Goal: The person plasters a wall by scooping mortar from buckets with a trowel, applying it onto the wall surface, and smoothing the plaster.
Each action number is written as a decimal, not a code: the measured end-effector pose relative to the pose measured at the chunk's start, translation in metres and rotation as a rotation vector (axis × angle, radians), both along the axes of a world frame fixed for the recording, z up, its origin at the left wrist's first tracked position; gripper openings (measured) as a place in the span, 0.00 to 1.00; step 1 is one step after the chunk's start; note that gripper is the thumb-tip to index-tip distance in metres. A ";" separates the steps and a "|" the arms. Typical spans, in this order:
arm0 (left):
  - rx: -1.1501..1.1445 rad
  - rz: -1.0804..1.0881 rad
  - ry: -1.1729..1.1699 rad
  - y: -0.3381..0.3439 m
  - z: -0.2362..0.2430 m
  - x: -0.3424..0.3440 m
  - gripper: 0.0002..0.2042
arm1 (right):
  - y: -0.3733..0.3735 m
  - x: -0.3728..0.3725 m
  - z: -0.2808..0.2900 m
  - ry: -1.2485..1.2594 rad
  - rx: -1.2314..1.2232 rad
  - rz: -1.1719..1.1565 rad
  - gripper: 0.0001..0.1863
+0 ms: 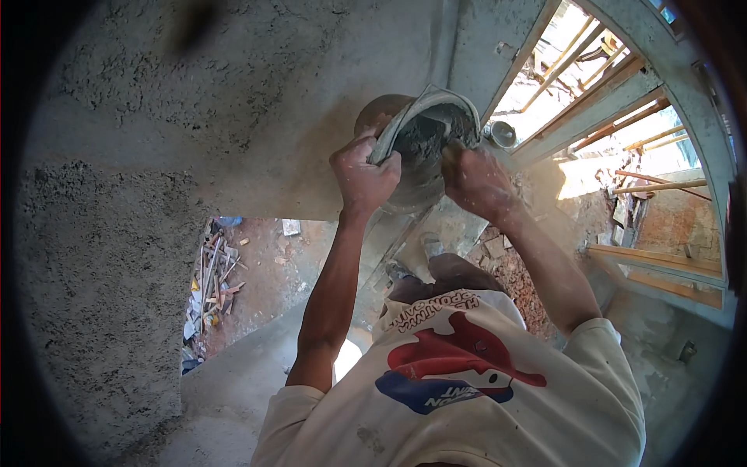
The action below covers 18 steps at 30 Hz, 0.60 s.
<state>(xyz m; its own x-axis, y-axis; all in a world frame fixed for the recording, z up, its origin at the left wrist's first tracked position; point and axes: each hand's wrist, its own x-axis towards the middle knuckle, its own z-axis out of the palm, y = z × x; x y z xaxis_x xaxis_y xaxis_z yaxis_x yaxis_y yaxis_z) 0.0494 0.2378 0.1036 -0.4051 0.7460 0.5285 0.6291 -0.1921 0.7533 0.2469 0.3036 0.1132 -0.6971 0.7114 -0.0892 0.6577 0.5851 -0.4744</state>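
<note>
Lit by daylight from the window (599, 111) at upper right, washed out to white there; dimmer over the rough wall (101, 296) at left. Bent at the edges, black in the corners, marred by a blurred dark smudge (194, 27) above.

Clock centred on bucket (389, 128). Mortar (420, 138) in bucket. Left hand (366, 175) on rim, 8 o'clock; right hand (476, 180) at 4–5. Small pail (503, 135) just beside, 3. Window frame (582, 107) farther out, 2–3. Brick rubble (531, 300) on floor (268, 261), 5. Shoes (433, 247) at 6. Scrap pile (216, 280) on floor, 8. Wall (109, 202) at 9.
</note>
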 end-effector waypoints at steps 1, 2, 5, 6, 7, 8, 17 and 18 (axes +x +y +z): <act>0.031 -0.017 0.045 0.001 0.000 0.000 0.11 | 0.001 -0.002 0.012 0.016 -0.011 -0.114 0.13; 0.031 -0.023 0.045 0.000 0.001 0.001 0.11 | -0.002 0.000 0.004 0.017 -0.012 -0.120 0.13; 0.029 0.018 -0.002 0.003 0.003 0.002 0.10 | -0.010 0.010 -0.001 0.000 -0.033 0.128 0.12; 0.046 0.001 0.031 0.005 0.004 0.000 0.09 | 0.009 0.013 0.001 0.003 -0.034 0.132 0.12; 0.055 -0.028 0.062 0.002 0.009 0.003 0.09 | 0.035 0.024 0.001 0.172 0.037 0.191 0.13; 0.041 -0.041 0.064 -0.002 0.014 0.004 0.09 | 0.045 0.031 0.002 0.341 0.105 0.241 0.15; 0.192 -0.272 0.159 -0.004 0.070 0.020 0.03 | 0.038 0.064 0.025 0.465 -1.237 -0.257 0.23; 0.185 -0.296 0.148 -0.005 0.070 0.022 0.03 | 0.036 0.069 0.010 0.601 -1.444 -0.214 0.24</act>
<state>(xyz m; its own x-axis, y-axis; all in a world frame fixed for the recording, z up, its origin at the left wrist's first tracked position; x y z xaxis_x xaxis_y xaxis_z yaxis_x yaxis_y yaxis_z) 0.0713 0.2333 0.1732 -0.0954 0.7059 0.7019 0.6254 -0.5061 0.5939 0.3157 0.3395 0.1235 -0.7810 0.3607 -0.5099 0.1832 -0.6482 -0.7391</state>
